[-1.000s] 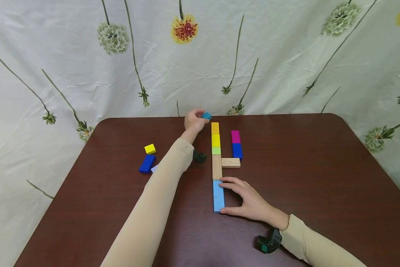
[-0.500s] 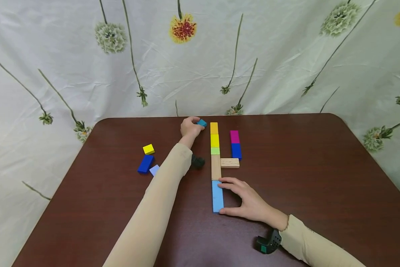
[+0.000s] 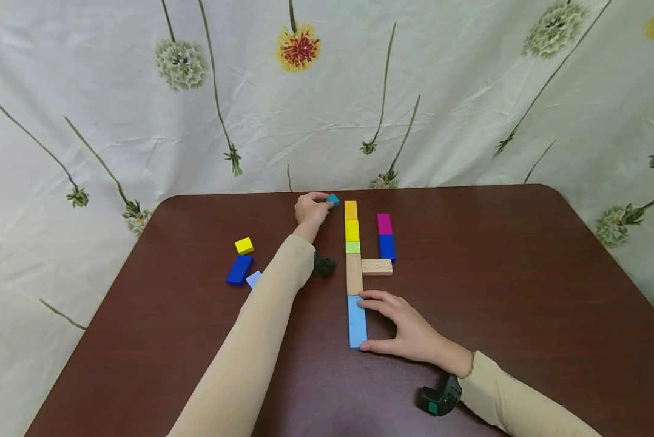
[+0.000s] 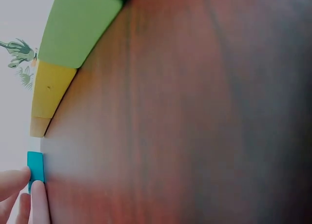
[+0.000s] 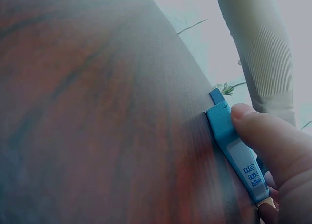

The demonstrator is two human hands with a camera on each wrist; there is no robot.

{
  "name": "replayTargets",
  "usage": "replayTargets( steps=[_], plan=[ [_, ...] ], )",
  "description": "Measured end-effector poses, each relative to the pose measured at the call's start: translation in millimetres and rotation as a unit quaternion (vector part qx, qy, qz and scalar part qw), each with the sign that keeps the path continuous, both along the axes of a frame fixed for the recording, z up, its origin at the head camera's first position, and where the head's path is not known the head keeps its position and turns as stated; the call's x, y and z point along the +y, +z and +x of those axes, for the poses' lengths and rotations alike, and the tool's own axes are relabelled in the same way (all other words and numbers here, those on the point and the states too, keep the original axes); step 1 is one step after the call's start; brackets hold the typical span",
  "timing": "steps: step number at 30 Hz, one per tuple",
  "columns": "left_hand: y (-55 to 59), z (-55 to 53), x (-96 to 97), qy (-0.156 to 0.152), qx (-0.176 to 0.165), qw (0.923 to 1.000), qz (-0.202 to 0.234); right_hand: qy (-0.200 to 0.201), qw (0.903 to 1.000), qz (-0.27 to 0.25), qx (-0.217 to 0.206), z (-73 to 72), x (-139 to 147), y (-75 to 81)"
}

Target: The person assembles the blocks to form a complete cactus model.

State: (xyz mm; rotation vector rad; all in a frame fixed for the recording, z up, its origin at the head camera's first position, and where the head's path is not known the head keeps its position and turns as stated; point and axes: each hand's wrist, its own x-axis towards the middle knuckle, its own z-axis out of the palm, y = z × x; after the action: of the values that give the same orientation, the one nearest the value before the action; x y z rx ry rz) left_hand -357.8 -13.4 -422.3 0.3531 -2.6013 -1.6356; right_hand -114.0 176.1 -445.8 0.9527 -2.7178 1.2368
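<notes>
Near the table's far edge, my left hand point(image 3: 312, 209) pinches a small teal block point(image 3: 333, 199) by thumb and fingers. That teal block point(image 4: 36, 166) looks to be on or just over the tabletop in the left wrist view, a little apart from the yellow end of a row. My right hand point(image 3: 409, 328) holds a long light blue block point(image 3: 357, 325) at the row's near end, thumb and fingers at its two ends. Printed characters mark the side of this light blue block point(image 5: 241, 158). Beyond it run a plain wooden block point(image 3: 354, 274), a green block point(image 3: 352, 247) and two yellow blocks point(image 3: 351, 230).
A wooden block point(image 3: 377, 267) juts right from the row, with a blue block point(image 3: 387, 247) and a magenta block point(image 3: 384, 224) beyond it. Left lie a yellow block point(image 3: 244, 245), a dark blue block point(image 3: 239, 269) and a pale block point(image 3: 253, 279), partly behind the left sleeve.
My left hand has come slightly left and nearer with the teal block, down towards the tabletop, and the block has turned a little. The right hand stays on the light blue block.
</notes>
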Motion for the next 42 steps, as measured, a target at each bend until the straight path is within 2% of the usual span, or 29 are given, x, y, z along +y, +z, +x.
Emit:
replayTargets(
  steps=[7,12,18,22,31,42],
  plan=[
    [0.9,-4.6,5.7,-0.012,-0.024,0.9996,0.003,0.0,1.0,0.001,0.001,0.7,1.0,0.2],
    [3.3,-4.0,9.8,-0.056,-0.043,0.9974,0.012,0.0,1.0,0.006,-0.002,1.8,2.0,0.7],
    [6.5,-3.0,13.3,-0.105,-0.06,0.9898,0.076,-0.002,1.0,0.006,-0.006,1.8,1.4,1.1],
    [7.5,-2.9,14.4,-0.129,-0.072,0.9849,0.091,0.001,1.0,0.004,-0.008,2.2,0.8,1.2],
    [6.4,-5.0,14.0,-0.144,-0.078,0.9803,0.11,0.001,1.0,0.004,-0.002,1.5,0.9,0.1],
    [5.7,-6.2,12.3,-0.17,-0.071,0.9777,0.101,0.0,1.0,0.0,-0.008,1.1,0.3,1.5]
  ],
)
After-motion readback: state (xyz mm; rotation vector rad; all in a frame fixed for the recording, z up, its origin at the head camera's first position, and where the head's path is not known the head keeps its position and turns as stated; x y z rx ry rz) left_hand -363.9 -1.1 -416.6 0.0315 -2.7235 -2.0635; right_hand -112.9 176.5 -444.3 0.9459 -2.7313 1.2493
